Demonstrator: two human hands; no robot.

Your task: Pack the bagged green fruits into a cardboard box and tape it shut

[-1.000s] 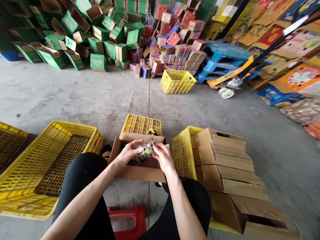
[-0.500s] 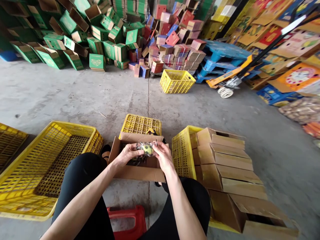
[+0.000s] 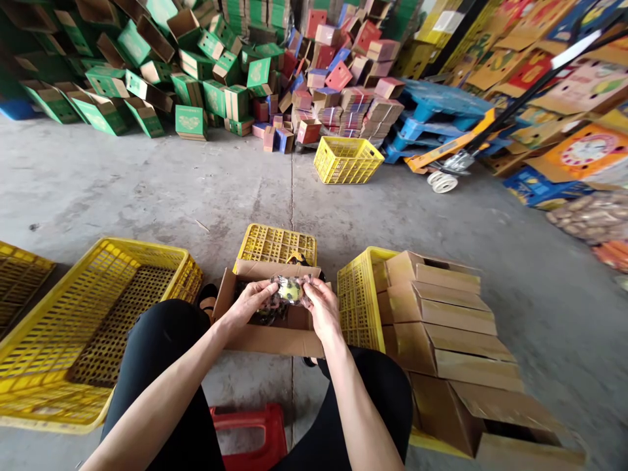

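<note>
Our left hand (image 3: pixel 249 302) and right hand (image 3: pixel 322 306) pinch opposite ends of a clear-wrapped packet (image 3: pixel 290 292) over an open cardboard box (image 3: pixel 275 341), both forearms (image 3: pixel 164 384) stretched forward.

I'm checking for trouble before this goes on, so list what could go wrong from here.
1. The clear packet is pinched at its ends by the left hand and right hand; its wrap might tear if pulled.
2. The packet is above the open carton, so a slip could drop it in.
3. The right knee is close to the row of boxes; a sideways move might knock them.
</note>
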